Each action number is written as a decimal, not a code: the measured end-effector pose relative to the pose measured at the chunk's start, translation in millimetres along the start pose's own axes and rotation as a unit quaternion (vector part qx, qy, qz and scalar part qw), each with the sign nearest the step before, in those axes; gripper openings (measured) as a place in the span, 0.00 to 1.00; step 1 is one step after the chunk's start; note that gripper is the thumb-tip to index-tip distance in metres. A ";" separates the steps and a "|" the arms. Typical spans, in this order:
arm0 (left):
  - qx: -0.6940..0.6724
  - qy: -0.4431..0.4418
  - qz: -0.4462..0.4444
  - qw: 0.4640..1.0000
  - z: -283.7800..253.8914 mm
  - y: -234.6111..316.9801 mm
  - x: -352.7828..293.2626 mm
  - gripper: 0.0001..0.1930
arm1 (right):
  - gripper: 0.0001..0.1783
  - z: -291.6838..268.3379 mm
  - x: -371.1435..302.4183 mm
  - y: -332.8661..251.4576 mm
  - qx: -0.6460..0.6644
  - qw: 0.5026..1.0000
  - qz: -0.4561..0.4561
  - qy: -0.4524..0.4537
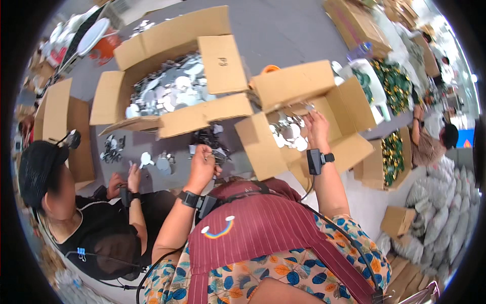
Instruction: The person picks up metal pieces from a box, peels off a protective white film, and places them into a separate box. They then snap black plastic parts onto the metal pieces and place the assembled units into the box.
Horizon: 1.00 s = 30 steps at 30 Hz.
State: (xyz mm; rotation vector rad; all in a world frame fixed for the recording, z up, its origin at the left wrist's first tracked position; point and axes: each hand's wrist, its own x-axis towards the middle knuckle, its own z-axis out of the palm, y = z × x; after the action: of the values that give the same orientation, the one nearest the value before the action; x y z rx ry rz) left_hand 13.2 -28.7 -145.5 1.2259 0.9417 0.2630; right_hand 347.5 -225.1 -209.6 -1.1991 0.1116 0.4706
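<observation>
My left hand [203,164] is closed in a pinch in front of my apron, beside a pile of dark, thin pieces [211,139]. What its fingers hold, if anything, is too small to make out. My right hand [318,129] reaches over the open cardboard box [349,114] on the right, its fingertips pinched on a small shiny piece [310,107]. Below that hand, flat silvery pieces [289,133], some round, lie inside this box. A larger open carton [177,119] at the upper left holds many similar flat, round silvery pieces [174,83].
On my left a co-worker in black [101,228] handles small pieces at the same grey table [273,30]. Loose dark parts [112,149] and a silvery disc piece [146,160] lie before them. Boxes of green and gold items [392,157] and stacked clear bags [435,218] stand to the right.
</observation>
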 end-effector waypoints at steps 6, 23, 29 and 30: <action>0.204 0.044 0.074 0.975 -24.6 -32.1 20.0 0.08 | 0.17 -3.0 5.2 18.1 -0.567 0.814 -0.083 0.092; 0.298 0.135 0.137 0.935 -69.9 -48.8 48.9 0.11 | 0.11 397.2 -84.7 16.9 -0.685 0.322 -0.259 -0.600; 0.384 0.238 0.325 0.831 -69.7 -46.0 57.9 0.12 | 0.08 390.5 -78.2 50.3 -0.687 0.317 -0.265 -0.597; 0.383 0.245 0.323 0.830 -72.7 -41.3 54.6 0.12 | 0.07 391.8 -78.2 43.9 -0.659 0.380 -0.222 -0.610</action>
State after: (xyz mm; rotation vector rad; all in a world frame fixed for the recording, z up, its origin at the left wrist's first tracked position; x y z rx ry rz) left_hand -19.0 40.6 -209.9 2.3001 1.0771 0.8234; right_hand 195.9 122.7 -77.0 -1.9169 -2.2876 0.8747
